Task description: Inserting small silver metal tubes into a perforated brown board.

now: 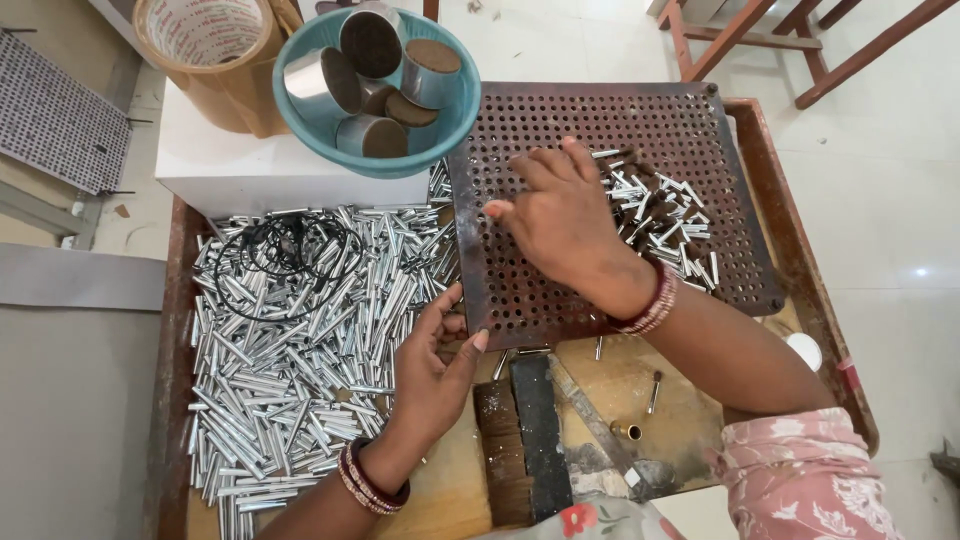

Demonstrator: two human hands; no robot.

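Tabletop (600, 385) carries a perforated plate (690, 140), with loose metal tubes (290, 340) heaped to its left and a teal bowl (455, 125) of cylinders behind. Left hand (430, 365) grips the plate's near left edge, thumb on top. Right hand (565, 220) lies open and flat on the plate, fingers spread, touching a small tube cluster (665, 215)

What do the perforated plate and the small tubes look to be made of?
Perforated plate: seemingly steel, its dull reddish-brown surface suggesting rust or a coating. Small tubes: bright silvery metal, shiny and reflective, possibly aluminium or plated steel; which one cannot be told.
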